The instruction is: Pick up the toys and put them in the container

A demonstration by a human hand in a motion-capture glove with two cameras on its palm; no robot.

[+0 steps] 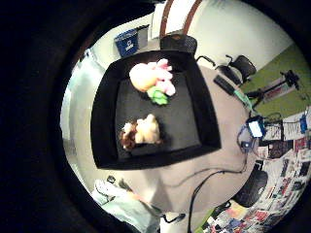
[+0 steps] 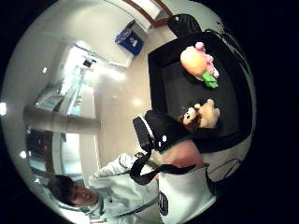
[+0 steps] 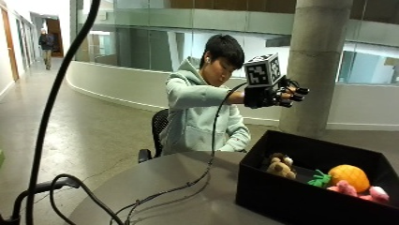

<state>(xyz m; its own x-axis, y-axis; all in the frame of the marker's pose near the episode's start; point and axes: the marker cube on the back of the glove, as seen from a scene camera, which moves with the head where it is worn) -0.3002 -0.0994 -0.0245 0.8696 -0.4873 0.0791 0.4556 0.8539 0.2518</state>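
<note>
Grip: our gloved right hand (image 3: 274, 96) hangs empty, fingers spread.
Toys: brown plush (image 3: 280, 166), orange toy (image 3: 349, 176), pink toy (image 3: 357, 191) in container (image 3: 293, 200), at the hand's 6 o'clock.
Advice: we withdraw high, clear of the walls.

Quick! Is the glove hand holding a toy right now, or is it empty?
Gloved right hand: open, holding nothing, raised above the black container.
Bare hand: not visible, cannot tell.
</note>
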